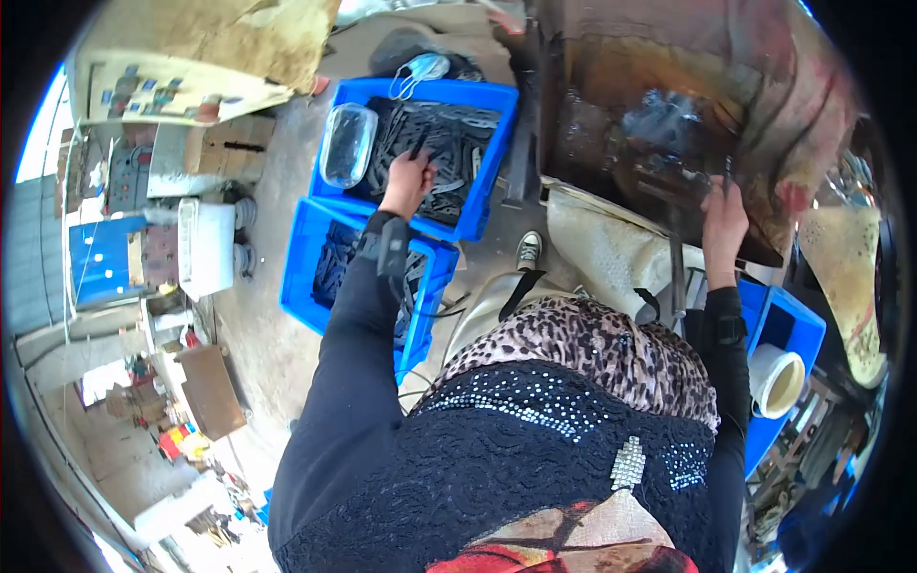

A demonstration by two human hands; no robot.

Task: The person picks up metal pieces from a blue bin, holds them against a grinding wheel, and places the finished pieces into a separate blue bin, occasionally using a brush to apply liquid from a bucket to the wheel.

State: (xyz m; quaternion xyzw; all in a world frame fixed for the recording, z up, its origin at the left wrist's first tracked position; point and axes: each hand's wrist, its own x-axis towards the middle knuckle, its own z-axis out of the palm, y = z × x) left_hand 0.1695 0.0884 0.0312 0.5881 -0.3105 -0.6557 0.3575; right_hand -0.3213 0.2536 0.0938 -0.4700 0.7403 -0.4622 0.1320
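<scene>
Fingers of the left hand (409,185) pinched a dark strip (419,143) over the blue bin (493,176) at eleven o'clock, while the right hand (726,216) held a slim dark piece (728,170) by the stained desk (607,72) at two, plenty of heaped strips (457,130) seemingly left, the finished count unclear.

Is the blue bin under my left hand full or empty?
Not empty: many dark strips lie across the blue bin under your left hand; their depth I cannot tell.

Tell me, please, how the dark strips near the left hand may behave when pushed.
The strips are probably stiff: many look straight where they cross others. They may slide or snag, since they lie heaped at many angles.
</scene>
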